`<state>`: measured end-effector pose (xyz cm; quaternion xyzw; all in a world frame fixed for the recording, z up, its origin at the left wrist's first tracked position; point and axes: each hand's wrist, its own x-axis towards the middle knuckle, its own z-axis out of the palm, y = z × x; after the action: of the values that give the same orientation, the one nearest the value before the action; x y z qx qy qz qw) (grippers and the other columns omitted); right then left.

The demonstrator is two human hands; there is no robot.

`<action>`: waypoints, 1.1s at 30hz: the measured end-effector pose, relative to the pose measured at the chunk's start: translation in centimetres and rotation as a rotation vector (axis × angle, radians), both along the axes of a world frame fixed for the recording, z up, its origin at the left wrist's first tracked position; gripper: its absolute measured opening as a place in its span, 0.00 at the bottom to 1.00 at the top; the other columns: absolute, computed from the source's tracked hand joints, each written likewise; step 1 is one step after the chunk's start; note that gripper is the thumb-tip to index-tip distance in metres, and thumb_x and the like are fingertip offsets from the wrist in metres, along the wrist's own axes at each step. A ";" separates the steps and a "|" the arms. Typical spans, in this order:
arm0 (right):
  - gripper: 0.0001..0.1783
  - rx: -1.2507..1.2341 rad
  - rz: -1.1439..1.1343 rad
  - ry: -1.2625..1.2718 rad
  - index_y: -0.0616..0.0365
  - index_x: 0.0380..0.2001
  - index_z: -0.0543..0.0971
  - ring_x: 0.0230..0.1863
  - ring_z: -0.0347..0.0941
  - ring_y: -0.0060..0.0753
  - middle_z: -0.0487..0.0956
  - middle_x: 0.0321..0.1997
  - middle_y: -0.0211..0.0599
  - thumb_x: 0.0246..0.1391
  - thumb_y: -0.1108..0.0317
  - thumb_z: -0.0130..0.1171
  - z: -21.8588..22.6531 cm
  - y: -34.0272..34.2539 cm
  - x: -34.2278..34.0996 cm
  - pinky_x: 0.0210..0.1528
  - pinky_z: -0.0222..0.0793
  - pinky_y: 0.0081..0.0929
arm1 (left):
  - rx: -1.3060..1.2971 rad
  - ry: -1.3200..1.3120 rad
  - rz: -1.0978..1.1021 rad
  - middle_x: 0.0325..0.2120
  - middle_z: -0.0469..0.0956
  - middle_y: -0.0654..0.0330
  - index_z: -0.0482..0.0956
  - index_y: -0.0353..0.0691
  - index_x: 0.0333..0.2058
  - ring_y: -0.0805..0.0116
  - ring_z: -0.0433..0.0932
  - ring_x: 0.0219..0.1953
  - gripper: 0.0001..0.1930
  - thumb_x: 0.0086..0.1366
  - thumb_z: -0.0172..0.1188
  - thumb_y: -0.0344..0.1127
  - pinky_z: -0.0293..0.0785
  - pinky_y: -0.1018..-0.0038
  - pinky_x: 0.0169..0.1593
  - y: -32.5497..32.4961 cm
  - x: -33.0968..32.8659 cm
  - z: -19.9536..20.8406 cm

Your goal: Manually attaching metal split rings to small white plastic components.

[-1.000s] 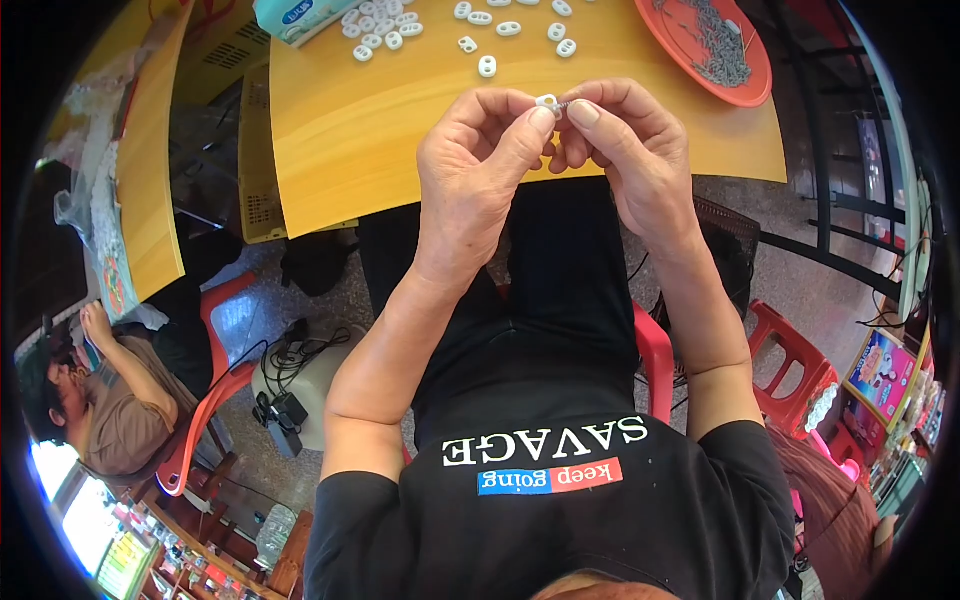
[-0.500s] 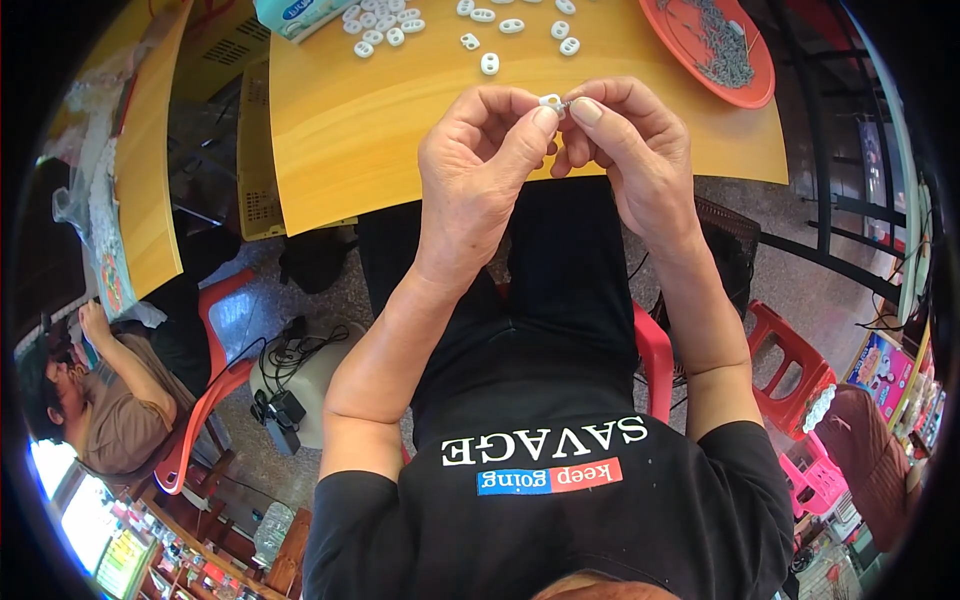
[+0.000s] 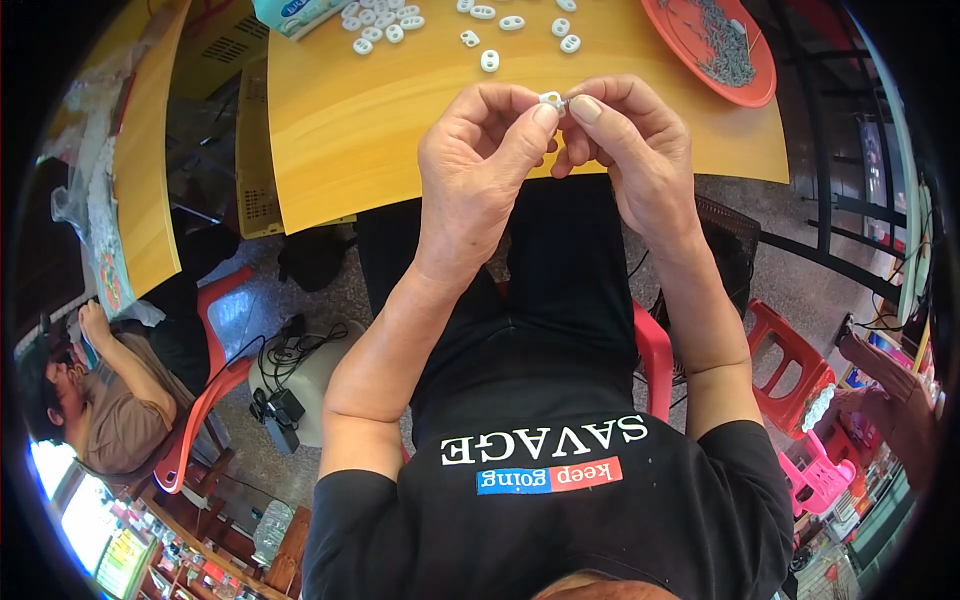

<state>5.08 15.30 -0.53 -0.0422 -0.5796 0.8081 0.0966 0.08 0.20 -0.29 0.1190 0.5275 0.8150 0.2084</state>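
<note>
- Piece (image 3: 547,97), white and smooth with rounded hole, is above yellow table (image 3: 350,140), near its front edge.
- Left hand (image 3: 475,165) pinches it closely; right hand (image 3: 640,145) pinches thin grey bit (image 3: 568,101) beside it.
- Table, wood-grained, spreads wide leftward.

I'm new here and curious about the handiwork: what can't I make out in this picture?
White piece, head view: partly covered by the thumb of the left hand.
Dark bit, head view: too small to identify, mostly hidden by the fingers of the right hand.
Red plate, head view: far side cut off by the top edge.
Pack, head view: also cut off by the top edge.
</note>
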 end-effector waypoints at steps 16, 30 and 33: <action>0.07 0.103 0.002 0.042 0.68 0.36 0.79 0.28 0.77 0.20 0.81 0.32 0.37 0.61 0.73 0.58 0.3 0.7 -0.2 0.32 0.78 0.21 | -0.026 0.056 0.008 0.33 0.79 0.63 0.76 0.33 0.39 0.80 0.78 0.36 0.07 0.67 0.61 0.30 0.76 0.81 0.41 0.1 0.2 0.2; 0.09 0.126 0.105 -0.069 0.69 0.37 0.78 0.28 0.77 0.21 0.80 0.31 0.35 0.61 0.71 0.60 0.2 1.3 -1.7 0.35 0.80 0.22 | -0.205 0.199 -0.015 0.31 0.80 0.61 0.77 0.32 0.37 0.77 0.79 0.34 0.06 0.67 0.61 0.30 0.77 0.80 0.39 -0.3 -1.8 -0.8; 0.11 0.228 0.095 -0.121 0.68 0.39 0.79 0.28 0.78 0.20 0.80 0.31 0.34 0.61 0.68 0.60 0.6 0.7 -1.2 0.33 0.77 0.19 | -0.141 0.083 -0.048 0.31 0.79 0.61 0.77 0.33 0.38 0.78 0.78 0.34 0.07 0.67 0.61 0.31 0.76 0.81 0.39 -1.2 -1.5 -0.4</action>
<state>3.93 16.01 0.08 -0.0523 -0.6739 0.7365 0.0273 -1.44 -0.96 -0.74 0.1505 0.5889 0.7648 0.2136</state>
